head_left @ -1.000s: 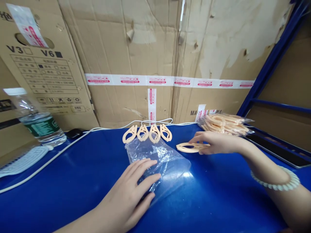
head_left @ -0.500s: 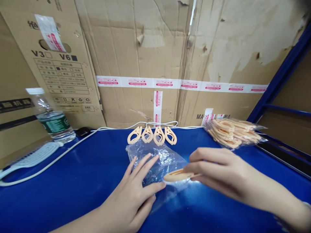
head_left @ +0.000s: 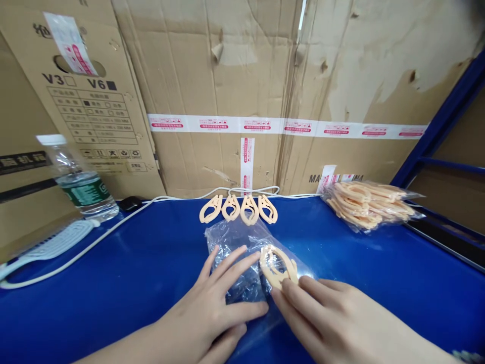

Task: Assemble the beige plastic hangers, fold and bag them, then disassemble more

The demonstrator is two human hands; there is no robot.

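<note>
Apparently the step in hand was bringing one peach loop (head_left: 278, 278) together with a clear bag (head_left: 242, 237); the left hand (head_left: 217, 303) lay spread, its fingertips seemingly on the film, gripping nothing that could be seen; four like loops (head_left: 250, 221) lay in a row at the bag's far edge; the right hand (head_left: 333, 318) pinched the near end of its loop between thumb and fingers, and that loop was at the right part of the bag, just beside the left fingertips, though whether above or beneath the film could not be told; the next move seemed to call for a light, steady press on the film and a level loop; as for writing, on the left the bottle (head_left: 81, 182) wore a green label too blurred to read; behind it the carton (head_left: 91, 108) showed V3 beside an unfilled square and V6 beside a black one; further right, the white tape (head_left: 223, 124) repeated red print too small to make out; on the right, the cardboard (head_left: 212, 86) bore MA and, past more tape, what looked like INA, near a wrapped bundle (head_left: 364, 202)
</note>
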